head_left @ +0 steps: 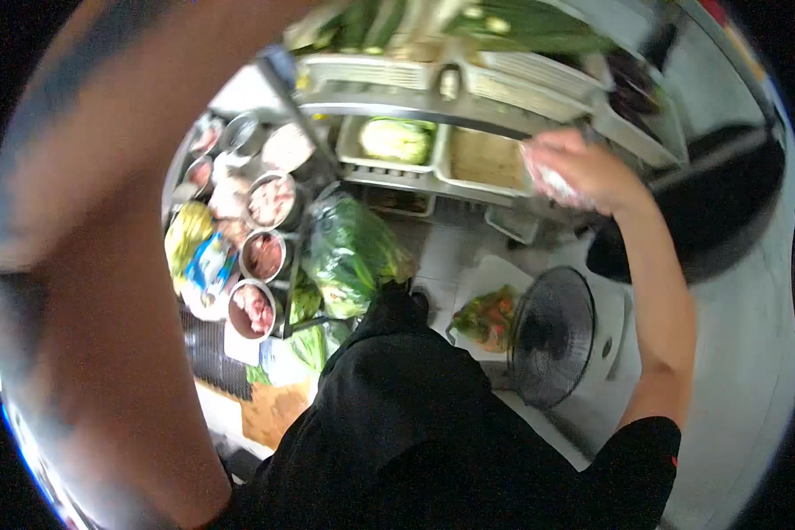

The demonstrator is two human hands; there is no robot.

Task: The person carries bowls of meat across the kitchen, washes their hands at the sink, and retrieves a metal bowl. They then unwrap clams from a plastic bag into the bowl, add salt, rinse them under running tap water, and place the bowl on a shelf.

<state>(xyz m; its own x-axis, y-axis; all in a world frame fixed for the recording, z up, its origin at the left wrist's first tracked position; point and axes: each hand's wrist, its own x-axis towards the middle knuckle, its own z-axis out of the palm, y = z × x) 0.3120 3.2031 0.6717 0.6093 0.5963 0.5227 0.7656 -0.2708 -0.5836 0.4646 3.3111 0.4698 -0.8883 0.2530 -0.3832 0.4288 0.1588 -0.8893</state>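
My right hand point(599, 172) is raised in front of the shelf rack, its fingers closed on a crumpled whitish-pink bundle point(552, 183) that looks wrapped in thin clear plastic. Just left of that hand is a shallow pale tray point(486, 159) with a brownish bottom. Beside it, a white basket point(349, 146) holds a pale green cabbage point(397, 140). Close to the camera, my bent left arm fills the left side, blurred. The left hand itself is outside the picture, beyond the top edge.
Long green vegetables point(530, 25) lie along the upper shelf. Metal containers of cut meat point(272, 201) crowd the left. A plastic bag of greens point(349, 247) hangs near my body. To the right are a dark mesh basket point(552, 337) and a large black pan-like shape point(707, 208).
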